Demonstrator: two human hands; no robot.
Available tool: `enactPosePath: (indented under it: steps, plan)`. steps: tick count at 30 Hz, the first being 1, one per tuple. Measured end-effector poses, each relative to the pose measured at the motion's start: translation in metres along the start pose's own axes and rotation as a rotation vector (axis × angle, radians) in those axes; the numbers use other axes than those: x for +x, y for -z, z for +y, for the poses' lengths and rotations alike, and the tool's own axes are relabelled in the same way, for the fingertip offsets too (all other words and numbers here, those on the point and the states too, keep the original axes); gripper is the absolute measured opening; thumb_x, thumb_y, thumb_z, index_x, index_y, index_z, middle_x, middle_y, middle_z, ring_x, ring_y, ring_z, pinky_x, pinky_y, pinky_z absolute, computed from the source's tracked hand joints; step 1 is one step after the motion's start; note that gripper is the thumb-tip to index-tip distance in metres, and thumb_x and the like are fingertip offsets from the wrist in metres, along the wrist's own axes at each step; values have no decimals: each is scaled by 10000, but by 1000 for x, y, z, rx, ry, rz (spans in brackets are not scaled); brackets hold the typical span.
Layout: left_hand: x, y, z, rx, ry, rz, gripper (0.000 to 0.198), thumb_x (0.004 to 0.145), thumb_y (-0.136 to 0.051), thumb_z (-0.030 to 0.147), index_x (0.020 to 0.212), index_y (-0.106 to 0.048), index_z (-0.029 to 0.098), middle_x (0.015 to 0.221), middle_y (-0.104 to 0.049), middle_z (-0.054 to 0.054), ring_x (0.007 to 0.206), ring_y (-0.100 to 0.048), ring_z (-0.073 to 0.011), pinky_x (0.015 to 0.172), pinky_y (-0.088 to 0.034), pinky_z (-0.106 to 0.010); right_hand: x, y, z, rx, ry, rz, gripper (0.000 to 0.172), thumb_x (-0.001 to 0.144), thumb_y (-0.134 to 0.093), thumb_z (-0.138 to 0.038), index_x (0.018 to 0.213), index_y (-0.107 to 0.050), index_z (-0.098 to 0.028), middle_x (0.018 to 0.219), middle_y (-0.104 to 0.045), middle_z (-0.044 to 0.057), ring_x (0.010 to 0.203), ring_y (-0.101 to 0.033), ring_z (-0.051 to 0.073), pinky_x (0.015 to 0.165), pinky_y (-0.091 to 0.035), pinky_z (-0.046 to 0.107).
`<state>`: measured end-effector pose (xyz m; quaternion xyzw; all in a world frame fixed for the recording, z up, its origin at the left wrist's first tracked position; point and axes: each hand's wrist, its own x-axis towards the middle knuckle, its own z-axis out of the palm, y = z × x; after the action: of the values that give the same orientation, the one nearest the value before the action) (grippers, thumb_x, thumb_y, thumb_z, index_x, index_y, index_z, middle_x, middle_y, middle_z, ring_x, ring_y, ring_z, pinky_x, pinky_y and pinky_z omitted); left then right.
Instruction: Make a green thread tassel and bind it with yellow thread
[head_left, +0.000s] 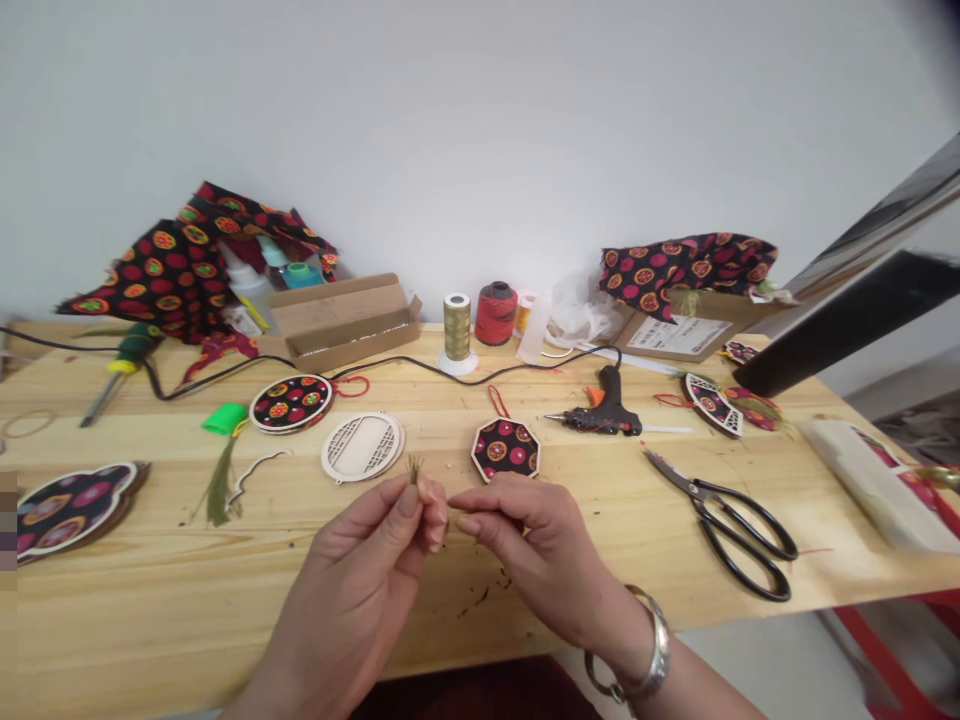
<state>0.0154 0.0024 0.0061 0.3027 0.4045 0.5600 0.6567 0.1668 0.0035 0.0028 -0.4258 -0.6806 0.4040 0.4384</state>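
Currently, the bundle of olive-green thread is held above the front part of the worktop, near its middle, in the left hand. That hand is closed, with the thumb pressing the bundle against the curled fingers; the cut ends project upward past the thumb tip. The right hand is positioned just beside it, thumb and forefinger drawn close together and pointing at the left fingertips. Whether a strand is pinched between them cannot be determined.

Handling: expect the bundle to be very light, soft and limp along its length, with short free ends that stand up by themselves. Individual strands are likely to slip or splay if pressure is released. Grip the gathered part just below the ends, between thumb and forefinger, and keep the pressure even. Breakage appears a minor risk; fraying is more probable.

Appearance: the exposed portion is a small, brush-like tuft, fine and slightly fanned, dull green with a yellowish cast. The remainder is concealed by the fingers. Its colour resembles the thread spool at the rear and the green tassel lying to the left. The octagonal ornament lies just beyond the right hand.
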Motion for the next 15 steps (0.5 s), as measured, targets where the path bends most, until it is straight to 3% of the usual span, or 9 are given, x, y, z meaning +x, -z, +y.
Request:
enactPosePath:
  steps: [4,9,15]
  plan:
    - [1,1,1,-42,19,15,65,736,-703,180,673,-696,165,670,-597,8,622,-496,-97,606,-473,-168,-3,8,11,-74,-8,70,112,837,-595,-185,791,-697,-185,643,-613,-11,600,-532,100,584,-422,205]
    - [1,3,3,-60,12,86,71,665,-766,194,666,-709,150,656,-610,3,603,-504,-93,575,-479,-156,-6,26,19,-136,-55,134,108,842,-589,-220,785,-674,-184,691,-634,4,646,-552,122,616,-424,230]
    - [0,7,2,-62,27,81,67,671,-762,190,661,-707,153,663,-606,2,607,-499,-96,575,-476,-163,-6,40,24,-163,-78,195,127,838,-588,-217,737,-656,-181,635,-568,-12,595,-503,110,568,-397,220]
